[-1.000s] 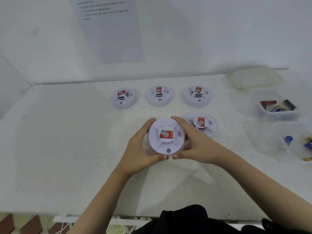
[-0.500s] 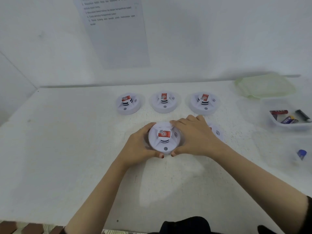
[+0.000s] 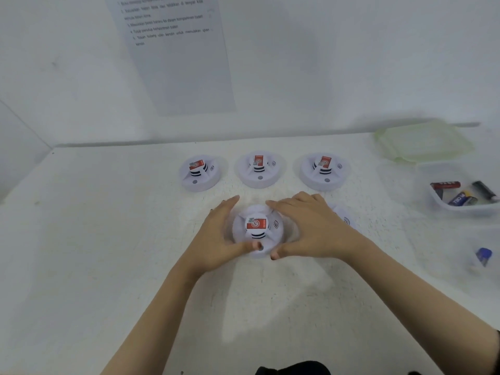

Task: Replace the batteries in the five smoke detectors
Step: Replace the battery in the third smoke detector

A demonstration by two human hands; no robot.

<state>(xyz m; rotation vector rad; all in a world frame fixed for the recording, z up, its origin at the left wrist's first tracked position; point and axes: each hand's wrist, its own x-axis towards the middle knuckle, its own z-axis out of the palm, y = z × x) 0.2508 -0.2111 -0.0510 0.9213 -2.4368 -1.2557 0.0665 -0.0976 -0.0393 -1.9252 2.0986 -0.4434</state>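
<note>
**Desk:** Start at the left, what's on your feed?

**Operator:** On the white table point(image 3: 94, 239) I see the back-left smoke detector point(image 3: 200, 173), red label up. In front of it comes the left hand point(image 3: 216, 239), with its fingers reaching up the left flank of the near smoke detector point(image 3: 257, 231) and its thumb laid across the front rim.

**Desk:** So it has a grip?

**Operator:** Yes, it's wrapped round the rim. The detector sits centre-front between both hands, face up. I can't tell whether it touches the table. Behind it is the back-middle smoke detector point(image 3: 259, 169).

**Desk:** And the other side?

**Operator:** The right hand point(image 3: 311, 231) curls over the right flank, fingers at the back edge, thumb tip at the front. It holds the same unit. The back-right smoke detector point(image 3: 324, 171) stands behind it. The fifth smoke detector point(image 3: 343, 216) peeks out just past the knuckles, mostly hidden.

**Desk:** Far right?

**Operator:** A pale green lid point(image 3: 422, 142) lies by the wall. Nearer is a clear tub point(image 3: 465, 209) with batteries point(image 3: 460, 197) inside, then a blurred blue-tipped battery point(image 3: 483, 255).
</note>
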